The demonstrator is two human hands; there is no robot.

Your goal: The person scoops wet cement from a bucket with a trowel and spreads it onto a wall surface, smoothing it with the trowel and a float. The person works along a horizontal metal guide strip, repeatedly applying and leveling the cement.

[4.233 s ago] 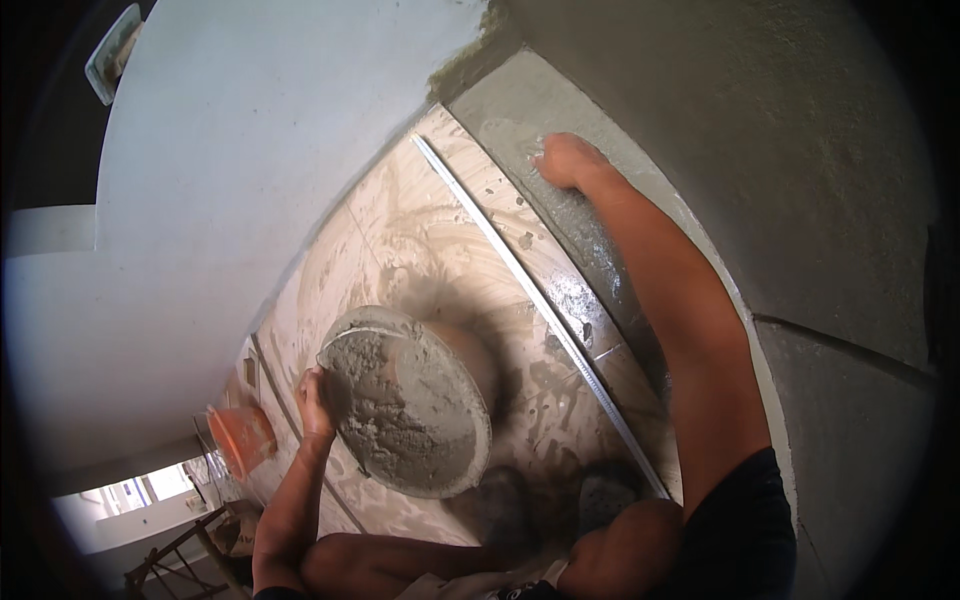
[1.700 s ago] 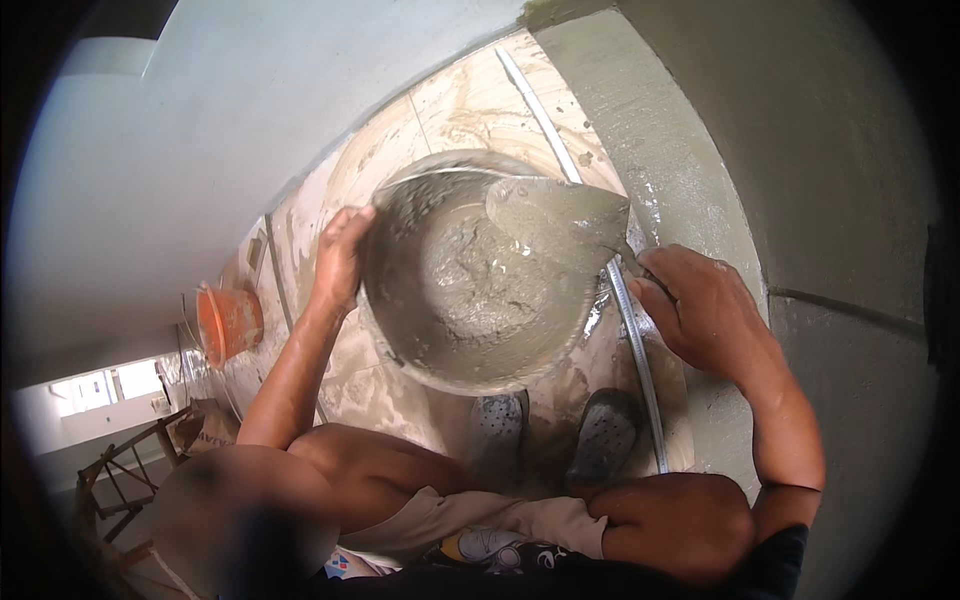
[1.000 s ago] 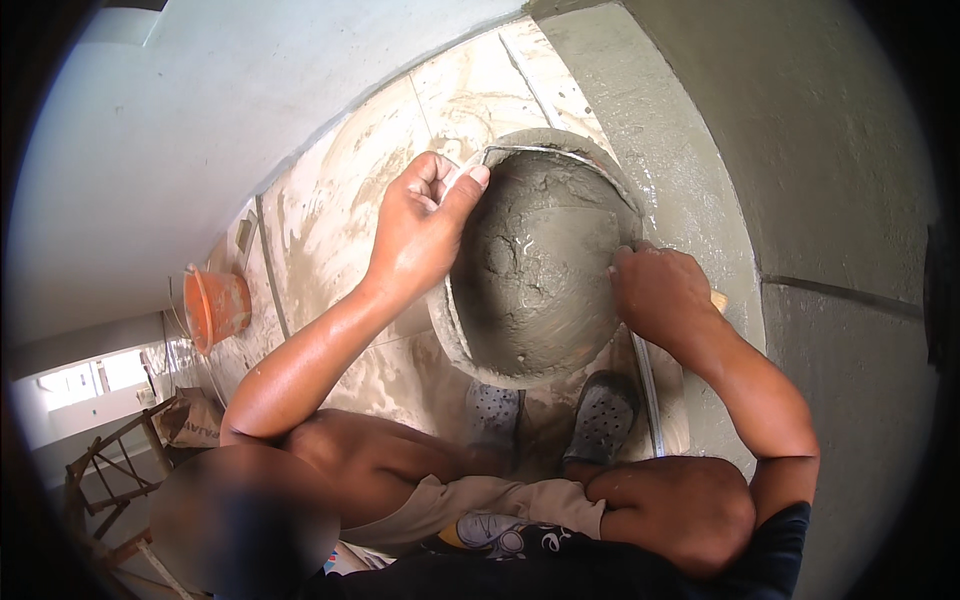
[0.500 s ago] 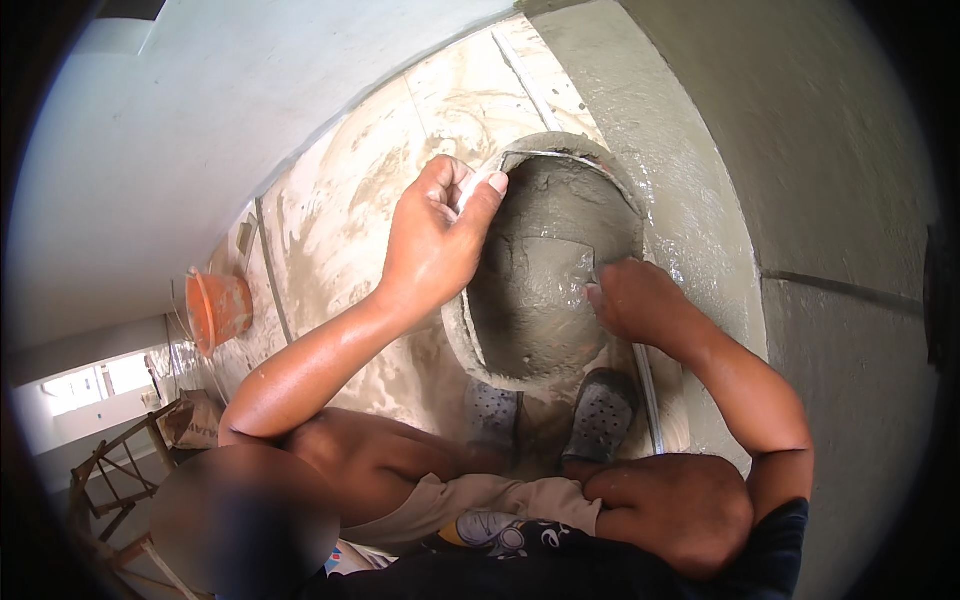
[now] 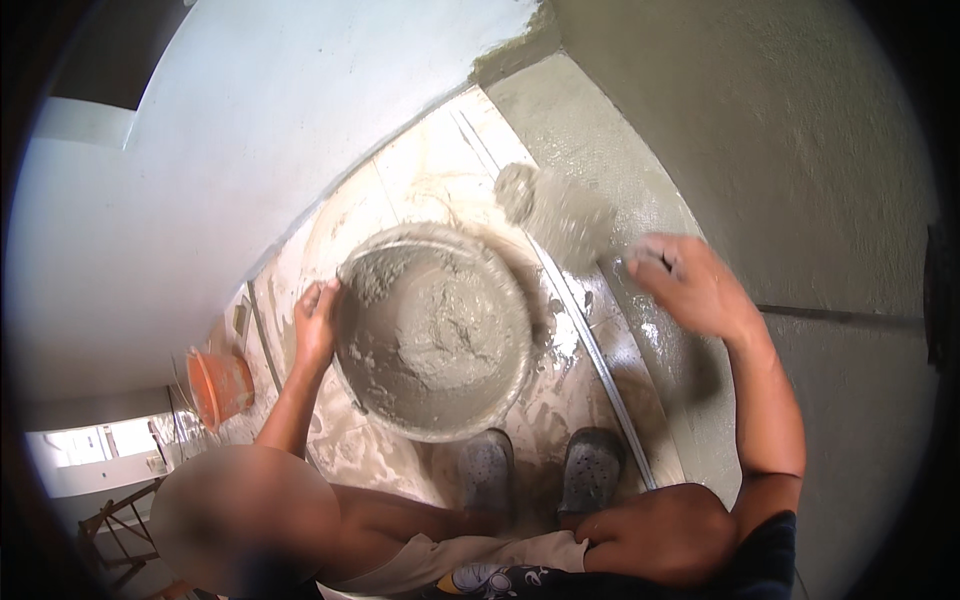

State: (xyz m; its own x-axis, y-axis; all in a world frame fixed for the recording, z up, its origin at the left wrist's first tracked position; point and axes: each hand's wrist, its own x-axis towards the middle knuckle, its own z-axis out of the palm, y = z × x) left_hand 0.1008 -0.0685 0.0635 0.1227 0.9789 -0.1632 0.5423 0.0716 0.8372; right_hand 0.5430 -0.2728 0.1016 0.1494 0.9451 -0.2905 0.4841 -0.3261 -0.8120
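My left hand (image 5: 315, 318) is closed on the rim of a mortar-coated bucket (image 5: 428, 434), near its wire handle. Wet grey mortar (image 5: 445, 320) lines the inside and lies in the bottom. My right hand (image 5: 688, 285) is raised right of the bucket, gripping a trowel (image 5: 570, 215), whose blade is smeared by motion and carries a lump of mortar over the wet cement strip (image 5: 550, 95) along the wall. A long metal straightedge (image 5: 590, 345) lies on the dirty tiles beside that strip.
An orange bucket (image 5: 215, 388) stands at left by a white wall (image 5: 250, 130). A dark plastered wall (image 5: 780, 130) bounds the right. My feet in grey clogs (image 5: 590, 465) are below the bucket. A wooden frame (image 5: 120, 530) is at lower left.
The trowel has come out of the bucket with mortar and swung up and right over the strip. My left hand has moved left and down, with the bucket now less tilted.
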